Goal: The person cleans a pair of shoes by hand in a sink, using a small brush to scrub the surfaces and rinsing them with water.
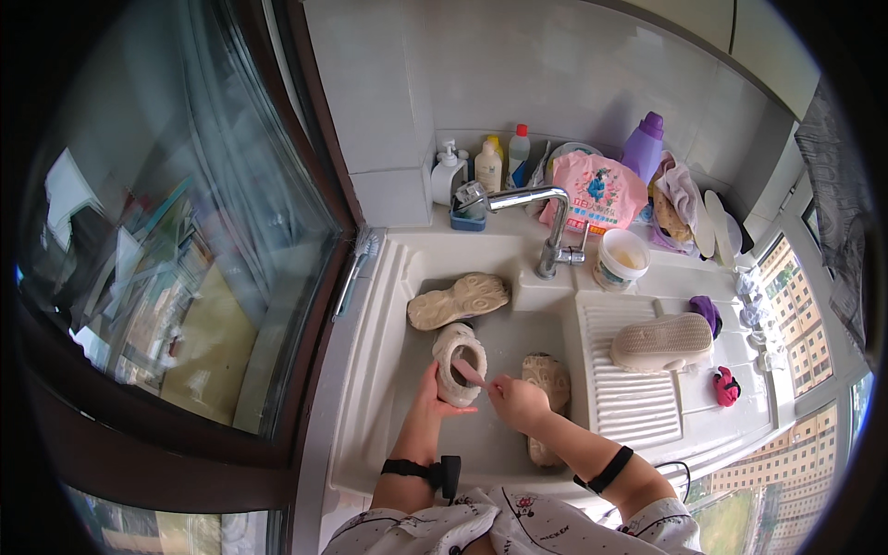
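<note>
My left hand (431,397) supports a cream fleece-trimmed shoe (448,350) above the sink basin (496,454), with its opening turned up towards me. Between the fingers of my right hand (519,404) is the handle of a pink brush (470,372). The brush reaches into the shoe, so its head is hidden. Behind the held shoe a beige shoe (458,302) lies sole up in the basin. Another beige shoe (548,381) lies by the basin's right wall, partly covered by my right forearm. On the ribbed washboard (628,413) rests a shoe (662,342), sole up.
A chrome faucet (553,239) arches over the basin's back edge. Beside it stand a white tub (621,258), a pink detergent bag (596,187) and several bottles. Purple cloth (705,312) and a pink bundle (726,386) lie right. A dark-framed window (322,305) borders the left.
</note>
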Demonstrator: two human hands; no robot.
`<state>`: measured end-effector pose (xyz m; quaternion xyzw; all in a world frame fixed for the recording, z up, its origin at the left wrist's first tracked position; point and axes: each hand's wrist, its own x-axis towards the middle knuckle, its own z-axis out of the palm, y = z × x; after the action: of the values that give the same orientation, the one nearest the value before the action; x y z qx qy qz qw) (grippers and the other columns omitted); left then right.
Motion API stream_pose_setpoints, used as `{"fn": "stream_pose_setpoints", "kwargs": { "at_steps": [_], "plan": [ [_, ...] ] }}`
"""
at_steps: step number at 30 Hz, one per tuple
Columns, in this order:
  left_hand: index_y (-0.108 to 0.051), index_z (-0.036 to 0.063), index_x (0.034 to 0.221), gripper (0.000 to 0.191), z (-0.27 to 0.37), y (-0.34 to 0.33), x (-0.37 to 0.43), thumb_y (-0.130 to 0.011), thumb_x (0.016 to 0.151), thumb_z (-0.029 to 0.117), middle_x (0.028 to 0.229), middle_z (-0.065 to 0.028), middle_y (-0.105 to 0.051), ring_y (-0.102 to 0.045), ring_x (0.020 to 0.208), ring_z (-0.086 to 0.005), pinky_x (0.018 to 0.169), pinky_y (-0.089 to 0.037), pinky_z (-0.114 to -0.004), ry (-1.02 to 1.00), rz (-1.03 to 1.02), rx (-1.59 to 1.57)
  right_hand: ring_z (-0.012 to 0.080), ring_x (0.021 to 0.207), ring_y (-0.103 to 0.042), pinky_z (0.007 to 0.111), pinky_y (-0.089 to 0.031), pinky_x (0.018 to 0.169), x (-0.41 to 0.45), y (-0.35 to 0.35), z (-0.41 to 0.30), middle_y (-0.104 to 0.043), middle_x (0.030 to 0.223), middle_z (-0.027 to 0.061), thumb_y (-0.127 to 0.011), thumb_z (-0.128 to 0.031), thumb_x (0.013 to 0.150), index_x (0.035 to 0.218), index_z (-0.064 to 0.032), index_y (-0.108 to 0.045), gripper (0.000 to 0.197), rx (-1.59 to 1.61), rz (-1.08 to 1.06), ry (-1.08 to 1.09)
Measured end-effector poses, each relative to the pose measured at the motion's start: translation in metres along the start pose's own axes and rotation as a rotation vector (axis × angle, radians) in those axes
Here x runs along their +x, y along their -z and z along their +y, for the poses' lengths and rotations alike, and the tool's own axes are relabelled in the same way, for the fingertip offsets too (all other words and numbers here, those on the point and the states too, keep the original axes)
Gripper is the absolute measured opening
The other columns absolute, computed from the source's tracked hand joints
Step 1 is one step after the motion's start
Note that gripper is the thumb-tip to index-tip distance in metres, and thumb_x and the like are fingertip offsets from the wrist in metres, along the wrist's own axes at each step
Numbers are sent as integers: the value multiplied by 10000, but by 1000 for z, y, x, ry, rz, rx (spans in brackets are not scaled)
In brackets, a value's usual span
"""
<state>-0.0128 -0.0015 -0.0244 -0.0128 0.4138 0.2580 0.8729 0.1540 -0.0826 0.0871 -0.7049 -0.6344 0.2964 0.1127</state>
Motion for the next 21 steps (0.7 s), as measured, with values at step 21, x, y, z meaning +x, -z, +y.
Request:
{"fn": "stream_pose_setpoints", "kwargs": {
  "at_steps": [21],
  "plan": [
    [-385,249,1258,529,7,18,17,-360,829,558,1276,-42,-391,-403,1125,-252,878,-350,-487,-32,-13,-158,264,724,-602,359,-463,664,68,-14,-11,-622,786,135,-484,-316,833,901,-32,-584,309,150,-358,32]
  ]
}}
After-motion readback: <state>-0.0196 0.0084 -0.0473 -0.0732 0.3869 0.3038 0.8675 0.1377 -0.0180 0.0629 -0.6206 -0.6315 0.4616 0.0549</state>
